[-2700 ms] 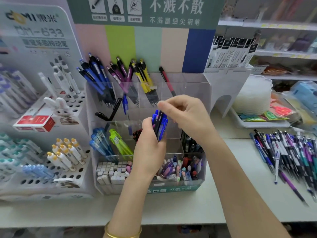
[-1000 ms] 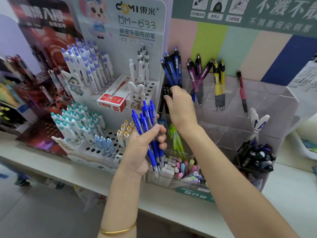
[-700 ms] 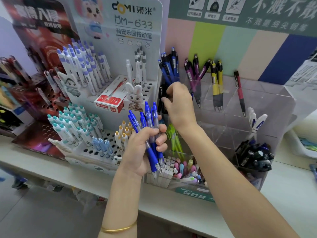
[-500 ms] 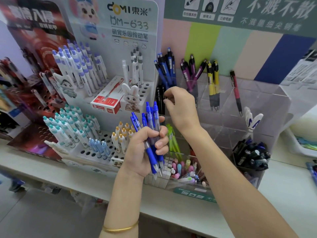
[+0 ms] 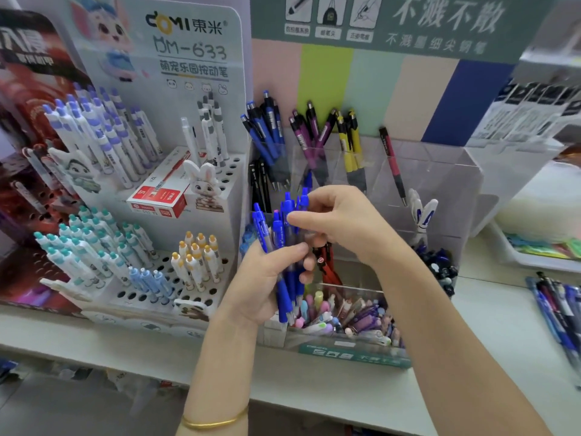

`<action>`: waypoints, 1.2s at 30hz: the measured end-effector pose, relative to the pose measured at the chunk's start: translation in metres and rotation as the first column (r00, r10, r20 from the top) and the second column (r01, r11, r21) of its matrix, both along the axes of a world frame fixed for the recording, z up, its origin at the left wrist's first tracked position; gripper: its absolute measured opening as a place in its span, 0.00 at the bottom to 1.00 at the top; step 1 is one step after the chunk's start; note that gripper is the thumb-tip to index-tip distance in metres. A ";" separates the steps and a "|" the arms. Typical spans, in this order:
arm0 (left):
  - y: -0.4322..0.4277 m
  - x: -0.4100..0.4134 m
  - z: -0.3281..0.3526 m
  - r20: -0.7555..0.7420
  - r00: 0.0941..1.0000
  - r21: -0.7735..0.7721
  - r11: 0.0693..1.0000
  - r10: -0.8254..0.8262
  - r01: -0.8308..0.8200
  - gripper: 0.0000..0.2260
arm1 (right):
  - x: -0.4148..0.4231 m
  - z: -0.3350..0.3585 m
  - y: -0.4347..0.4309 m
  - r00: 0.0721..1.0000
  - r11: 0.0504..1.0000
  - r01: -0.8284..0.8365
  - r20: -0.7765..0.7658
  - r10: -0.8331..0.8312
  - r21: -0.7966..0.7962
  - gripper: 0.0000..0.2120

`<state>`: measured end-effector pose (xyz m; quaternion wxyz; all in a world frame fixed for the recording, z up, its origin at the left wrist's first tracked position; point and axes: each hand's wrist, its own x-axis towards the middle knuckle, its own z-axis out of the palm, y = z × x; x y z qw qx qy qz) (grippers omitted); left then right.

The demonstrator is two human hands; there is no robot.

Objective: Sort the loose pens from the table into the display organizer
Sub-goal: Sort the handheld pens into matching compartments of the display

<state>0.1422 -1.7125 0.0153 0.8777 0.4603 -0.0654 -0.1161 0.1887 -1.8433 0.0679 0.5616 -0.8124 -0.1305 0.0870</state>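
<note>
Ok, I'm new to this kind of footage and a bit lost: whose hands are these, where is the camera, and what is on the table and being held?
There is no machine here. These are a person's two bare hands, filmed by one wide-angle camera worn on the head, looking forward and down. The left hand, with a gold bangle on its wrist, grips a bunch of blue pens upright. The right hand reaches across and pinches at the tops of that bunch, apparently picking one out. Behind the hands, a clear organizer stands on a white table. Its back compartments hold stored blue pens, purple pens, yellow pens and one red pen. To the left is a white stand with holes for pens. At the far right, loose pens lie on the table.
</note>
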 end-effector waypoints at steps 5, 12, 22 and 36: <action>-0.008 -0.005 0.001 -0.035 0.997 0.130 0.989 -0.066 0.070 0.08 | -0.009 -0.011 -0.017 0.994 0.991 0.088 -0.074 -0.081 0.097 0.14; -0.010 -0.011 0.004 -0.093 0.990 0.237 0.963 -0.105 0.125 0.06 | -0.018 -0.022 -0.017 0.994 0.993 0.076 -0.089 -0.068 0.090 0.07; -0.007 -0.008 0.006 -0.124 0.992 0.175 0.983 -0.025 0.046 0.11 | 0.001 -0.004 -0.031 0.971 0.942 0.236 -0.026 -0.237 0.239 0.05; 0.002 0.008 -0.006 -0.046 0.995 -0.021 0.996 -0.088 0.087 0.10 | 0.045 -0.015 0.002 0.847 0.889 0.401 0.459 -0.267 -0.223 0.08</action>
